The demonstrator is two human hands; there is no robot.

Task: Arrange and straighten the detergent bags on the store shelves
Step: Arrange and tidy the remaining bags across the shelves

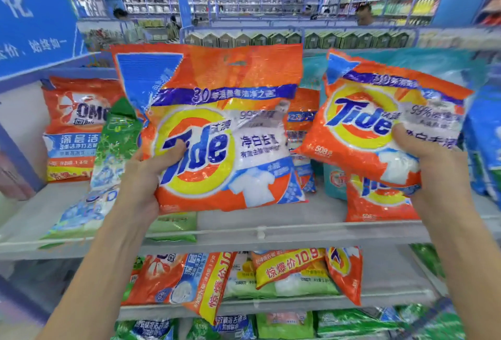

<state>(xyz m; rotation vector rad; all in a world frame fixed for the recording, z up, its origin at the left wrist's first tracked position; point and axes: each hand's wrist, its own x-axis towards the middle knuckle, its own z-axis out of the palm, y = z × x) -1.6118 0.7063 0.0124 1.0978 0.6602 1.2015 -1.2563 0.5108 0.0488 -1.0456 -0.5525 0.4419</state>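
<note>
Left hand (145,177) grips large Tide bag (217,128), right hand (423,160) grips small Tide bag (379,120); both upright above shelf (260,234) front edge, fingers curled.

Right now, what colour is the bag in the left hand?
The bag is mainly orange, with yellow ring, blue lettering; head view.

The upper shelf (298,215) carried an orange OMO bag (76,128) standing at its left rear. A green-and-blue bag (81,212) slumped towards the front lip, and a small Tide bag (379,204) stood at the right, just beside a teal bag (334,181). On the lower shelf (393,277), orange bags (162,277) and green bags (298,285) lay jumbled and overlapping.
</note>
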